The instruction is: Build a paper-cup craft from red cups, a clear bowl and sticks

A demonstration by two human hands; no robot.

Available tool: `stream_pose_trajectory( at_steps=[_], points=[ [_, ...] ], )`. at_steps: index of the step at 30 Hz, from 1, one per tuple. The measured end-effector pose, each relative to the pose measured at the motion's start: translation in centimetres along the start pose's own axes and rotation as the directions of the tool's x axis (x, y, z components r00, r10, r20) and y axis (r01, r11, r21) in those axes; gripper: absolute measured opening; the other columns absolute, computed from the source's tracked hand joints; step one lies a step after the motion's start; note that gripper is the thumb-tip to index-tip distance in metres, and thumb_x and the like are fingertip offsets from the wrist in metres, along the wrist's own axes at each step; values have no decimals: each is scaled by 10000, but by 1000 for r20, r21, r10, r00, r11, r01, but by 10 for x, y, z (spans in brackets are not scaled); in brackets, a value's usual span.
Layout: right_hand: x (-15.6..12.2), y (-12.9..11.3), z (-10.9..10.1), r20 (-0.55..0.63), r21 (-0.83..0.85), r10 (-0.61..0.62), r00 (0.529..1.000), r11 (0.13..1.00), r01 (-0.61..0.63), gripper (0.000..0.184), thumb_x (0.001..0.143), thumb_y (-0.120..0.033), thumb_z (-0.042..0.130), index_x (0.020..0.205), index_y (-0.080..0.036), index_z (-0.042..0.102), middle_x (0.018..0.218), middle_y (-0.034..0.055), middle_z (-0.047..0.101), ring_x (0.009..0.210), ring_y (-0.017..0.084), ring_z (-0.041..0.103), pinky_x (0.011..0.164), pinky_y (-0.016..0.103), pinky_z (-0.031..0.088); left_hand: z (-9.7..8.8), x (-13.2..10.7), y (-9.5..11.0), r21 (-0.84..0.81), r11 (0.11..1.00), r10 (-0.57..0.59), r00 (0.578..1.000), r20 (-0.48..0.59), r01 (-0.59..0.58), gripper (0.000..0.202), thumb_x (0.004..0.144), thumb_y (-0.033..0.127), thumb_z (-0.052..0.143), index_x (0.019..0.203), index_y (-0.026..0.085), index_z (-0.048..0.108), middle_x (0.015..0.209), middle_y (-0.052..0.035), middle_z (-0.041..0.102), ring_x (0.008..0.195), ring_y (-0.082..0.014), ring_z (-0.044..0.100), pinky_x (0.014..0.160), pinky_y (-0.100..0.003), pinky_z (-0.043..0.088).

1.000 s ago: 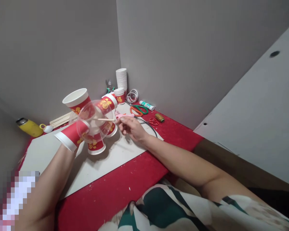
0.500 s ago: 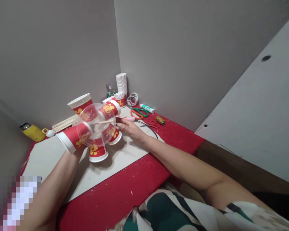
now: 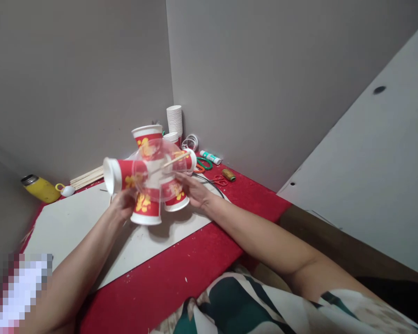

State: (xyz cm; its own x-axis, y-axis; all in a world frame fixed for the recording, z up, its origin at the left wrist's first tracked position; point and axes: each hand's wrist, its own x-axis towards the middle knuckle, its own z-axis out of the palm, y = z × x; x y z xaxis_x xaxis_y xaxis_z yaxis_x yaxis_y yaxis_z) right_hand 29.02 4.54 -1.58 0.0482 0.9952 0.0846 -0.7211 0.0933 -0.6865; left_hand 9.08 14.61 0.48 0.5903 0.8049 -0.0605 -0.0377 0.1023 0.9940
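Above the white board, a wheel of several red-and-white paper cups point(image 3: 147, 208) is held up, the cups pointing outward around a clear plastic disc point(image 3: 139, 155). A thin wooden stick point(image 3: 177, 160) pokes out from the disc's middle. My left hand point(image 3: 124, 203) grips the wheel from the lower left, its fingers partly hidden behind the cups. On the other side, my right hand point(image 3: 195, 189) is closed about the wheel's right edge, by the lower right cup; some of its fingertips are covered.
A white board point(image 3: 66, 227) lies on the red tabletop point(image 3: 153, 273). Toward the back are stacked cups point(image 3: 174, 119), a white cable coil point(image 3: 191, 142), a glue stick point(image 3: 211, 157), red scissors point(image 3: 218, 180) and a thread spool point(image 3: 229, 175). Wooden sticks point(image 3: 87, 177) and a yellow bottle point(image 3: 40, 188) lie left.
The cup wheel has shifted to the right and turned, and its stick now slants upward. My left hand has moved right with it and shows more clearly.
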Motion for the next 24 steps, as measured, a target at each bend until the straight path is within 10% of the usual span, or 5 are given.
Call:
stream_pose_trajectory(
  at_steps=[6,11,16,24],
  points=[
    [13,-7,-6,-138,105,-18,990,994,32,338,748,-441,759,948,-221,599,809,22,751,797,233,722,800,432,617,1,4,5,-264,932,-278,956,-89,246,200,834,337,639,914,161,690,802,-88,733,667,-186,701,575,-290,583],
    [10,-9,-5,-102,182,43,994,983,-23,345,744,-407,779,958,-214,589,756,11,741,741,224,718,760,407,622,7,-1,-1,-54,998,-30,982,-188,20,336,646,278,802,954,191,702,890,-62,744,708,-183,692,581,-272,541],
    [5,-8,-4,-46,183,97,994,979,-87,335,724,-349,797,948,-196,601,713,4,732,754,224,726,787,403,624,11,-6,-8,222,939,282,958,-55,-263,688,540,242,864,1200,213,671,1189,-91,724,1000,-278,702,814,-355,560],
    [-1,-5,1,3,232,224,975,948,-219,309,737,-292,790,971,-182,620,762,15,754,794,225,741,856,414,612,9,-1,-20,187,929,336,940,-60,-320,367,599,324,857,931,201,759,959,-81,771,976,-310,701,859,-413,571]
  ],
)
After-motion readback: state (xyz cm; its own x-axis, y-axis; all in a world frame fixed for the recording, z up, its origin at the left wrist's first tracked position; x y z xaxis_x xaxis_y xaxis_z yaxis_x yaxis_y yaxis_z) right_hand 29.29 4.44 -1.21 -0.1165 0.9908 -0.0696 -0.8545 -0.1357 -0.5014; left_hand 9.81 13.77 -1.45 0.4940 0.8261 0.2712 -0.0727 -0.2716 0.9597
